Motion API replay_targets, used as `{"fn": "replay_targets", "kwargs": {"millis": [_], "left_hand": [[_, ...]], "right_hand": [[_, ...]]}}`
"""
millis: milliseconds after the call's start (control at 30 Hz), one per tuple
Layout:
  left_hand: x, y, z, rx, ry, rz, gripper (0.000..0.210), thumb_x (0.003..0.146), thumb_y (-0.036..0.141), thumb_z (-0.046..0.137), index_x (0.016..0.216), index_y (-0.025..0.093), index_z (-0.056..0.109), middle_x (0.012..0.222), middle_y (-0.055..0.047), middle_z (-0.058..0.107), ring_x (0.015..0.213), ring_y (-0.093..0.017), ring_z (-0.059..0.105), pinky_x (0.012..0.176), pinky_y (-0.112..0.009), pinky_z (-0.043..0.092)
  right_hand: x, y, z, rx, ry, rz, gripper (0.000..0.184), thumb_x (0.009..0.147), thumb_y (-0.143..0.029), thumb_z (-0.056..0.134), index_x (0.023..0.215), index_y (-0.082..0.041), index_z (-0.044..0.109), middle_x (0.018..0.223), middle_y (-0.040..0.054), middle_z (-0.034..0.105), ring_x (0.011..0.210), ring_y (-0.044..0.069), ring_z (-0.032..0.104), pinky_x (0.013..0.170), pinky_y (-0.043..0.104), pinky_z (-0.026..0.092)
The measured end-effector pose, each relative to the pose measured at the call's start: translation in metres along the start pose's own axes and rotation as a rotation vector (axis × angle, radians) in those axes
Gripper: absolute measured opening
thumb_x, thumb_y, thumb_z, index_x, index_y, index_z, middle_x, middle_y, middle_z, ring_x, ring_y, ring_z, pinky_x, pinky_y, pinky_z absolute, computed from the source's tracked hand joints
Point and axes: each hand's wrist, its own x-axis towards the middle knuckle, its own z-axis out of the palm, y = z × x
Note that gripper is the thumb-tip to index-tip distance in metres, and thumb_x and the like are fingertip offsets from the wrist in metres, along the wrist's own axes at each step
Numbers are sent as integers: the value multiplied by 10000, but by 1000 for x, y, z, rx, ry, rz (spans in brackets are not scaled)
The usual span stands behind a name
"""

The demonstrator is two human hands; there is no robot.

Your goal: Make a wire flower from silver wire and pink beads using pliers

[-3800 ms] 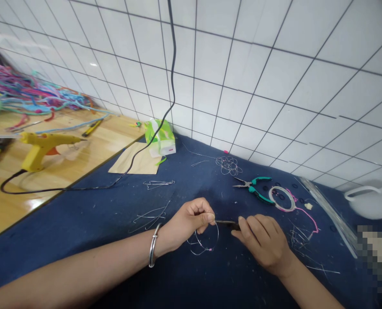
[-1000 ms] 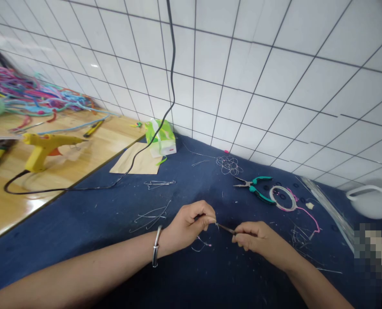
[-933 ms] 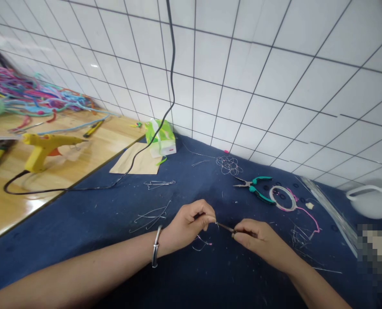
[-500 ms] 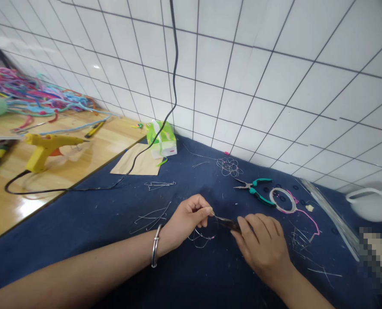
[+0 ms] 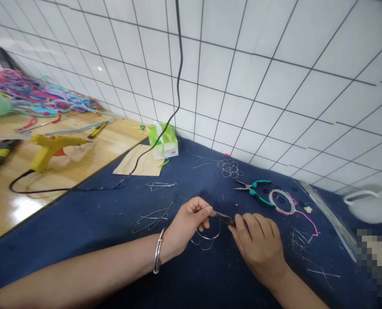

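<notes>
My left hand pinches a thin wire piece between thumb and forefinger; its silvery loops, with small pink spots, hang below the fingers. My right hand is wrapped round a pair of dark pliers, whose handles are mostly hidden in the palm. The plier tips reach the wire right at my left fingertips; whether the jaws are closed on it is too small to tell. Bent wires lie left of my left hand, and a flower-shaped wire piece lies further back.
Teal-handled pliers and a white ring with pink cord lie at right, near wire scraps. A yellow glue gun sits at left, its black cable crossing the blue mat. A tissue pack stands by the wall.
The plier tips have moved in closer to my left fingertips, with my right hand shifted slightly left. My left hand keeps its pinch on the wire. The whole view has shifted slightly.
</notes>
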Motion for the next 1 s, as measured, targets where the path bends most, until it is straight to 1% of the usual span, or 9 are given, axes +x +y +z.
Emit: {"fn": "replay_targets", "kwargs": {"millis": [133,533,867,1000], "left_hand": [[-1,-2,0,-19,-7,-18,174,793,320,551,753,151,533,569,31,538,480,-67,460,474,-186,348],[-2,-2,1,-11,-18,-3,117,800,250,538,749,145,526,572,26,535,499,-67,464,488,-186,351],[-1,-4,1,10,-22,38,84,802,210,532,751,144,522,563,29,540,508,-67,471,508,-190,365],[-3,-1,3,13,-28,53,88,795,209,547,748,140,522,558,29,543,505,-67,477,511,-193,369]], "right_hand": [[0,-1,0,2,5,-3,272,783,-281,586,1033,-171,587,919,90,597,884,239,511,772,399,366],[-1,3,0,35,-3,-56,255,781,-243,591,1020,-157,596,901,86,600,872,236,507,747,393,379],[-2,5,-1,79,-27,-80,286,784,-235,585,1050,-131,580,935,86,602,870,243,500,733,399,386],[-3,3,-1,108,-28,-82,268,779,-227,589,1029,-129,583,901,79,603,837,228,499,715,379,388]]}}
